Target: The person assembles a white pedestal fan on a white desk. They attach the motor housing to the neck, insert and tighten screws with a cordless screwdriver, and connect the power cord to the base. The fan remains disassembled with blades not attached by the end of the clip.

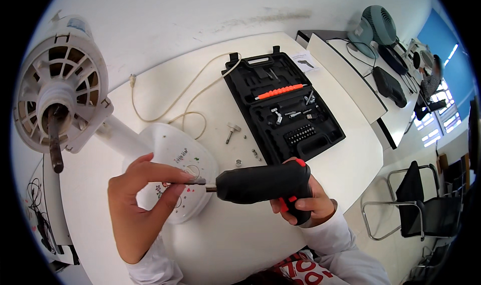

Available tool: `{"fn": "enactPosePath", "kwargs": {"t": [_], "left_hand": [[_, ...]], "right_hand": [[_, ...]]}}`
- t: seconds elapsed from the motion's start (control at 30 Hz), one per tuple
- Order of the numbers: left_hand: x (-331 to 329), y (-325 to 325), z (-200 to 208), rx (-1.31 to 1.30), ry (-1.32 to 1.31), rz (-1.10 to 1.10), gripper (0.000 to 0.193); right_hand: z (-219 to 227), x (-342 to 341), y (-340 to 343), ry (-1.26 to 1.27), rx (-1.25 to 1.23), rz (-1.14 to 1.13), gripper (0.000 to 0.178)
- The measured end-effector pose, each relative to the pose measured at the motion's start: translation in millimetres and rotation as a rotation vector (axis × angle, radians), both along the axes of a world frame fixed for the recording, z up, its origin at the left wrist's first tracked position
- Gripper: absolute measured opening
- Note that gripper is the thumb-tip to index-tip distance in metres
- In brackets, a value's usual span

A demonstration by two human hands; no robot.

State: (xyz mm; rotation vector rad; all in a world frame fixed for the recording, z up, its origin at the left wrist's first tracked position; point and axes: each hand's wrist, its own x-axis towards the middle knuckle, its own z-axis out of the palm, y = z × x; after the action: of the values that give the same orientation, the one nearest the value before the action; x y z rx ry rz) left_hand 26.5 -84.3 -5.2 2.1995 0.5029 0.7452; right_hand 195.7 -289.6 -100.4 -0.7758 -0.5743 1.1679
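Observation:
My right hand [313,200] is wrapped round the handle of a black cordless screwdriver [260,183] with red buttons, its nose pointing left. Between thumb and forefinger my left hand [145,195] pinches a short metal screwdriver bit [197,181], in line with the tool's metal chuck [211,188]; whether the two touch I cannot tell. Below the left hand lies the white fan base [200,205] with printed flowers. Its post rises at the left to the white fan motor housing [65,89], which has a bare metal shaft [54,139] sticking out.
An open black tool case [280,104] with an orange flexible shaft [280,92] and several bits lies beyond the hands. Loose screws [254,153] and a metal-stemmed knob [231,132] sit nearby. A beige power cord [173,109] curls behind. Chairs [421,205] and a person [430,84] are at right.

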Motion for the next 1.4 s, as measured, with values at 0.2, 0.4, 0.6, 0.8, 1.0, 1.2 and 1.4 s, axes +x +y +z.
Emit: {"fn": "enactPosePath", "kwargs": {"t": [0.2,0.4,0.6,0.8,1.0,1.2,1.4], "left_hand": [[3,-5,-4,0.019,0.016,-0.01,0.017],[5,-12,-2,0.046,0.083,-0.031,0.017],[3,-7,-6,0.295,0.166,-0.209,0.016],[5,-11,-11,0.199,0.112,-0.116,0.02],[28,-14,-17,-0.076,0.019,-0.151,0.04],[69,-25,-28,0.171,-0.004,-0.145,0.037],[76,-25,-43,0.451,0.182,-0.343,0.008]], "right_hand": [[-14,3,-3,0.109,0.062,0.018,0.07],[-5,-1,1,0.077,0.069,-0.066,0.067],[-7,11,-13,-0.016,0.077,-0.154,0.064],[-16,28,-27,0.225,0.49,-0.423,0.063],[-30,50,-49,0.181,0.482,-0.464,0.061],[-23,39,-50,-0.003,0.074,-0.411,0.061],[-19,32,-54,0.006,-0.061,-0.35,0.066]]}}
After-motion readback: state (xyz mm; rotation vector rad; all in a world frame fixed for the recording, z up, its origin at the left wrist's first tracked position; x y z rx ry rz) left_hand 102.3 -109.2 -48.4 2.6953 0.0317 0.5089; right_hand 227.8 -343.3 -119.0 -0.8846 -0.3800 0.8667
